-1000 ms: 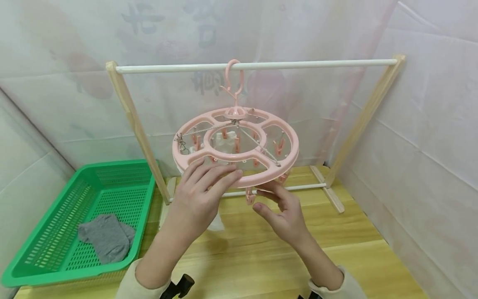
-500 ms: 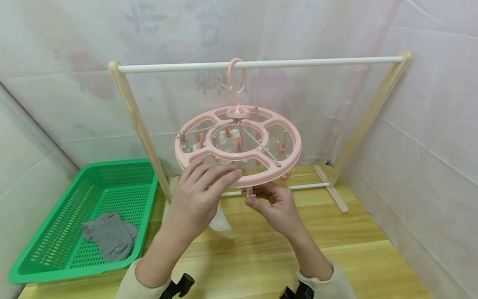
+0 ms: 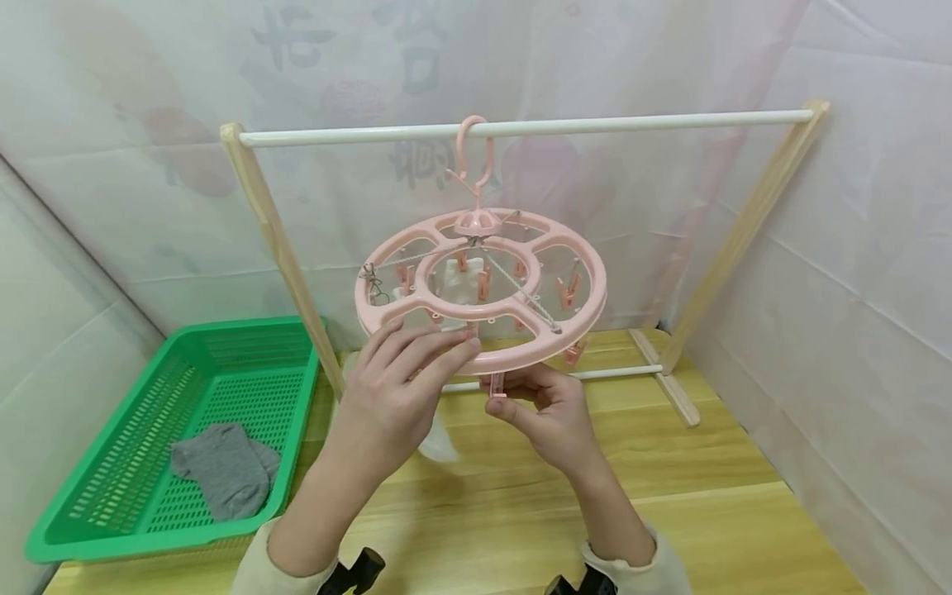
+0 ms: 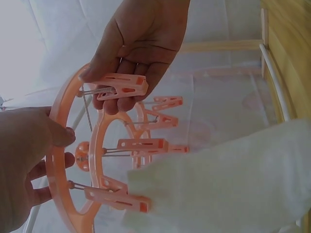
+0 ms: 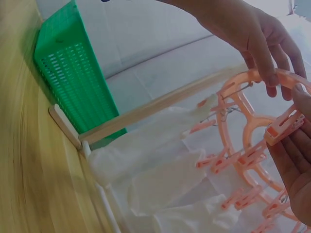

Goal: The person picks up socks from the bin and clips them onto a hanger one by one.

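Note:
A round pink clip hanger (image 3: 587,318) hangs by its hook (image 3: 463,153) from the rack's white bar. On its near rim rests my left hand (image 3: 390,397); the left wrist view shows the thumb on one side of the rim and fingers on the other. Just below that rim, my right hand (image 3: 552,413) holds a pink clothespin (image 4: 121,86) between thumb and fingers. Nothing shows between that clothespin's tips. White socks (image 5: 163,187) hang from other clips on the left and far side, partly hidden by my left hand and the ring in the head view.
A green basket (image 3: 301,413) at the left holds grey socks (image 3: 226,471). The rack has a white top bar (image 3: 632,126), wooden posts (image 3: 744,231) and a low crossbar (image 3: 617,373). It stands on a wooden table (image 3: 632,463) before hanging cloth.
My right hand has moved up and left from beside the near clothespin and now holds it. The left hand stays on the rim. The view has shifted slightly.

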Action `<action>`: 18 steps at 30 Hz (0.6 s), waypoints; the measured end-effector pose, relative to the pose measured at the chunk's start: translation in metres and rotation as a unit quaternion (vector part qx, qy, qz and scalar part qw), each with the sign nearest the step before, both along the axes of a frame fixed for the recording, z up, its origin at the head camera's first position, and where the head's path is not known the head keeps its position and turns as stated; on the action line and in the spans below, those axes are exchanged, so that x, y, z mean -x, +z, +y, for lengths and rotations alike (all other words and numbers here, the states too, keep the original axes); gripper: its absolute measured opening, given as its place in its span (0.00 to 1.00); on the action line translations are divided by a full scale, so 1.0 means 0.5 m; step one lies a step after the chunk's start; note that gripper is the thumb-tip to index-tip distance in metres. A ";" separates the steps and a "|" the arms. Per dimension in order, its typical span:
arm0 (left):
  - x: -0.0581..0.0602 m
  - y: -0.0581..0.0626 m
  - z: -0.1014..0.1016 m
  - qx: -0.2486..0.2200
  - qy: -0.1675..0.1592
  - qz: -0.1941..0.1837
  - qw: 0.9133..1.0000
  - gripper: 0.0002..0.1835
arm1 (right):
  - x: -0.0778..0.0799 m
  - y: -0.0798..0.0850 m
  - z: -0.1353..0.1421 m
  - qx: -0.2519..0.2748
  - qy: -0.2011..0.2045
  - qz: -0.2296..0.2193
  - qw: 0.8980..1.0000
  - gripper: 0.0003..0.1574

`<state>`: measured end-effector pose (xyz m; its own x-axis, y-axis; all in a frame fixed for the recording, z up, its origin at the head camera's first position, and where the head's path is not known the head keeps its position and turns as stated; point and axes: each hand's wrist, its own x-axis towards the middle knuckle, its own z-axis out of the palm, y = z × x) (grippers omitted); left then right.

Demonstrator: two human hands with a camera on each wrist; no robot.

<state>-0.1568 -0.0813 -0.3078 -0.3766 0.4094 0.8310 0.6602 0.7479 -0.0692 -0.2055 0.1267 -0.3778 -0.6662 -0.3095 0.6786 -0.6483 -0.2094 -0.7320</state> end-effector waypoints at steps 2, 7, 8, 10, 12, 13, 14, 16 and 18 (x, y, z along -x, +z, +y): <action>0.000 -0.001 -0.005 -0.004 -0.003 -0.004 1.000 0.17 | -0.001 0.000 -0.001 0.001 0.003 -0.002 1.000 0.18; -0.002 -0.002 -0.027 -0.017 -0.011 0.000 1.000 0.18 | -0.001 0.000 -0.001 0.003 -0.003 -0.005 1.000 0.15; -0.004 -0.002 -0.036 -0.022 -0.009 0.001 1.000 0.18 | -0.001 0.000 -0.001 0.003 -0.005 -0.005 1.000 0.15; -0.008 -0.004 -0.059 -0.031 0.003 0.001 1.000 0.19 | 0.000 0.000 0.000 0.002 -0.009 -0.007 1.000 0.14; -0.012 -0.004 -0.087 -0.040 0.022 -0.007 0.999 0.20 | 0.000 0.001 0.001 0.002 -0.011 -0.009 1.000 0.13; -0.015 -0.005 -0.104 -0.044 0.034 -0.013 0.998 0.19 | 0.000 0.002 0.001 0.001 -0.012 -0.009 1.000 0.12; -0.017 -0.007 -0.120 -0.046 0.046 -0.018 0.998 0.19 | 0.000 0.003 0.002 0.000 -0.013 -0.009 1.000 0.12; -0.023 -0.013 -0.155 -0.049 0.070 -0.026 0.996 0.19 | -0.001 0.004 0.003 0.000 -0.015 -0.010 1.000 0.11; -0.030 -0.022 -0.189 -0.056 0.091 -0.030 0.994 0.19 | -0.001 0.005 0.004 -0.002 -0.017 -0.010 1.000 0.11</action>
<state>-0.1420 -0.1759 -0.3186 -0.4872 0.2350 0.8411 0.5128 0.8565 0.0578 -0.2049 0.1287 -0.3752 -0.6896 -0.2885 0.6642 -0.6405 -0.1850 -0.7453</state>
